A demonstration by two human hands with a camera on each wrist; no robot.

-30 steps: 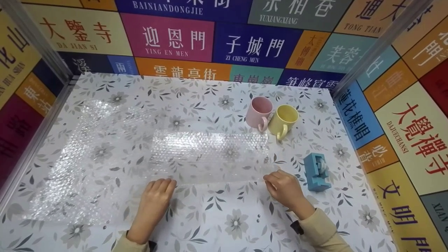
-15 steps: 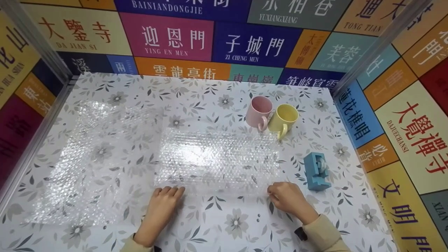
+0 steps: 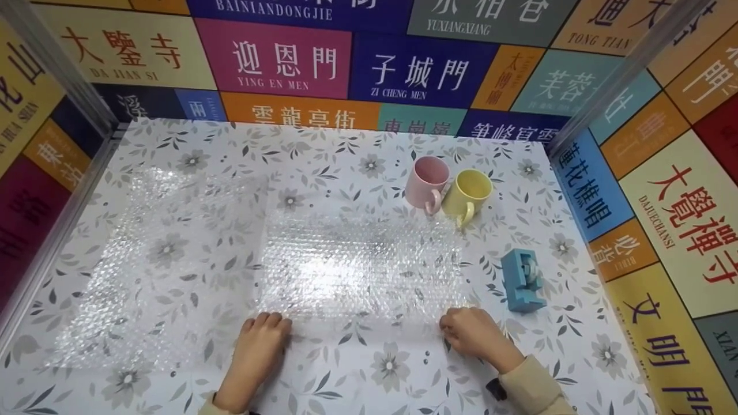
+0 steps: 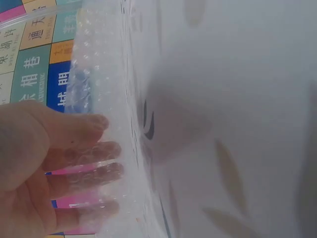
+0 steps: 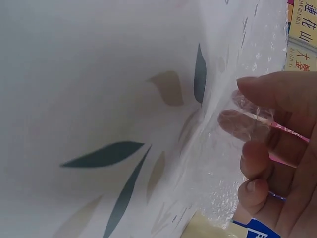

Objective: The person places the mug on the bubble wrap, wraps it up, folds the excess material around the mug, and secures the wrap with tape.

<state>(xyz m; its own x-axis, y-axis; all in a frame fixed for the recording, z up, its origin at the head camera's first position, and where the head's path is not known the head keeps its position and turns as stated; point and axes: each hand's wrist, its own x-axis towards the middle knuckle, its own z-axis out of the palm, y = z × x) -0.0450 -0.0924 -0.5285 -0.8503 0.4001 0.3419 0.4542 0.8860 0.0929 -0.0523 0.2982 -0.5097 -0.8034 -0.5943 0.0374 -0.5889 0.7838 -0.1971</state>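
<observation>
A clear sheet of bubble wrap (image 3: 357, 253) lies in the middle of the table, its near edge towards me. At that edge's left corner is my left hand (image 3: 260, 349); in the left wrist view the wrap passes between the thumb and the fingers (image 4: 86, 178), which show through it. My right hand (image 3: 477, 333) pinches the right corner. In the right wrist view the thumb (image 5: 262, 89) lies on one side of the film, with two fingers behind it and the others curled outside.
Another bubble wrap sheet (image 3: 104, 288) lies flat on the left. A pink mug (image 3: 424, 184) and a yellow mug (image 3: 466, 199) stand together beyond the wrap's far right corner. A blue tape dispenser (image 3: 519, 282) stands right of the wrap. Printed panels (image 3: 277, 57) enclose the table.
Both hands have come nearer to me with the wrap's near edge, and the middle sheet now lies flatter and further forward. Lately the left hand has shifted slightly left. Mugs and dispenser stay put.
</observation>
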